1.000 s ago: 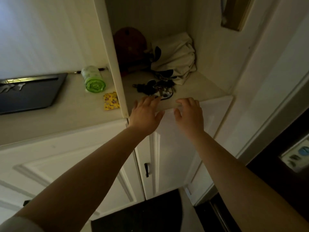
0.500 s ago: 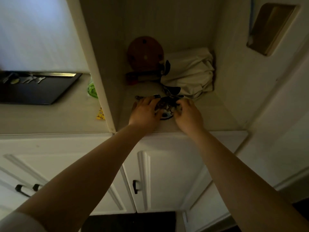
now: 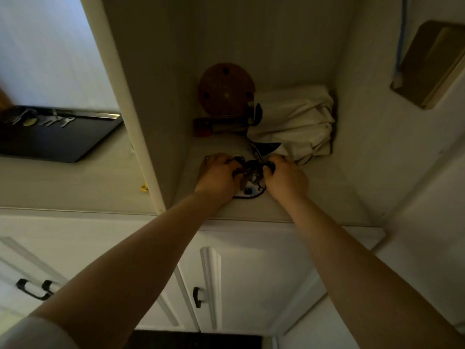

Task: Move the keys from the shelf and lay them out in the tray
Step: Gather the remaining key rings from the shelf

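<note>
A dark bunch of keys [image 3: 249, 170] with a white round keychain tag [image 3: 250, 192] lies on the shelf [image 3: 314, 200] inside a cream alcove. My left hand [image 3: 217, 176] curls over the bunch's left side and my right hand [image 3: 285, 178] grips its right side, fingers closed on the keys. A black tray [image 3: 63, 139] sits on the counter at the left, with several silver keys [image 3: 54, 120] laid along its far edge.
Behind the keys lie a crumpled white cloth bag [image 3: 294, 122] and a round brown disc [image 3: 226, 89] leaning on the back wall above a dark bar. A vertical partition [image 3: 141, 137] separates alcove from counter. White cabinet doors with black handles [image 3: 197, 297] hang below.
Both hands went from hovering at the shelf edge to reaching in and closing on the key bunch. The view tilted closer and upward.
</note>
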